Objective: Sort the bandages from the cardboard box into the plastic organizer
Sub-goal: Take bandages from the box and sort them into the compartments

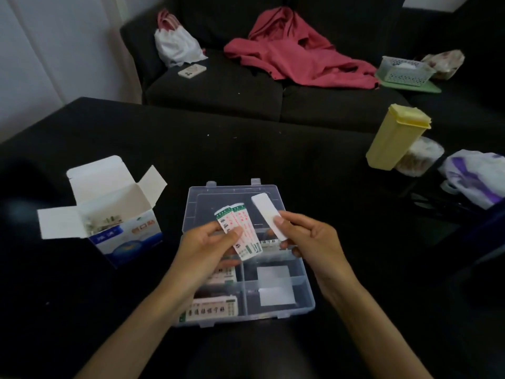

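A clear plastic organizer (307, 302) lies open on the black surface in front of me, its lid (232, 199) tilted back. Several wrapped bandages lie in its left compartments (210, 310), and white pads (276, 285) in the right ones. My left hand (202, 250) holds a small fan of printed bandages (243, 233) above the organizer. My right hand (308, 242) pinches one plain white bandage strip (266, 212) beside them. The open blue-and-white cardboard box (123, 231) stands to the left, with more bandages inside it.
A yellow lidded container (393, 138) and a clear jar (420, 157) stand at the right, next to a white-and-purple bag (475, 176). Behind is a dark sofa with a red garment (295, 56), a white bag (177, 45), a phone (191, 70) and a mesh basket (404, 71).
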### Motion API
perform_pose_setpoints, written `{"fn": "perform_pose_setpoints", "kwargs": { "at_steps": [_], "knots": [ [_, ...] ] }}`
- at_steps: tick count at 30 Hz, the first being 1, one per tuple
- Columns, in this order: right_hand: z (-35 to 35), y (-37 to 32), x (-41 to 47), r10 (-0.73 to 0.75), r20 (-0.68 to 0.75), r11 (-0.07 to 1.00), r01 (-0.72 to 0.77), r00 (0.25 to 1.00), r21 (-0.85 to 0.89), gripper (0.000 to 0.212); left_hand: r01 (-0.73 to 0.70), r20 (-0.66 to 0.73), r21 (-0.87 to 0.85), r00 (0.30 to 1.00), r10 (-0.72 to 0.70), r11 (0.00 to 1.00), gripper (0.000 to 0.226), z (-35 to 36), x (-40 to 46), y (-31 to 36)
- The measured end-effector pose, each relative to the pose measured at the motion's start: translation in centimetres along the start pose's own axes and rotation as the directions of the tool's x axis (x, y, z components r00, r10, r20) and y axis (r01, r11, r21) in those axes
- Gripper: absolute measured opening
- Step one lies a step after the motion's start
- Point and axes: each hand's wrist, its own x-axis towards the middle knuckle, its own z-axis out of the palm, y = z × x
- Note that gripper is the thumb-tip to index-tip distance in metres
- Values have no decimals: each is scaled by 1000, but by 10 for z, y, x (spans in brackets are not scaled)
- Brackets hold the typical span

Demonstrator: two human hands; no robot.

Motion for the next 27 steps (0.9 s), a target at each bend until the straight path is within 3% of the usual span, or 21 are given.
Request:
{"fn": "perform_pose_setpoints", "kwargs": {
  "at_steps": [2,4,6,8,9,11,15,18,20,23,25,27],
  "knots": [
    [2,2,-1,-88,-61,996,86,994,-33,11,-30,-9,11,999,30,999,17,0,0,-2],
    [3,5,-5,-280,-156,950,250,947,-189,12,-42,-30,1,999,42,999,19,1,0,-2],
    [2,9,-6,-608,-101,710,482,788,-513,16,-34,-51,-20,998,33,999,18,4,1,-2],
    [6,15,-8,-762,121,387,597,636,-703,19,-11,-45,-52,999,8,999,15,7,0,-2],
    [9,18,-9,-770,190,297,605,610,-739,19,9,-34,-69,999,-12,998,15,8,-1,-2],
    [14,22,-10,-744,239,254,595,624,-763,18,63,-14,-95,998,-64,993,19,10,-1,-3],
    [17,22,-10,-675,282,321,615,682,-721,25,179,56,-235,984,-170,955,21,10,3,-4],
    [19,20,-9,-593,361,305,616,720,-727,34,167,111,-213,983,-145,963,24,7,3,-4],
    [17,16,-8,-542,382,376,623,748,-686,36,98,125,-121,989,-83,988,25,4,2,-5],
    [4,1,-6,-503,191,699,527,843,-483,27,-63,164,157,986,36,986,24,-1,2,2],
    [-11,-10,-1,-406,136,822,426,904,-378,33,-229,287,401,951,116,887,25,-4,5,4],
    [-19,-13,2,-214,286,871,315,934,-377,47,-341,395,541,910,125,769,30,-5,7,2]
  ]
}}
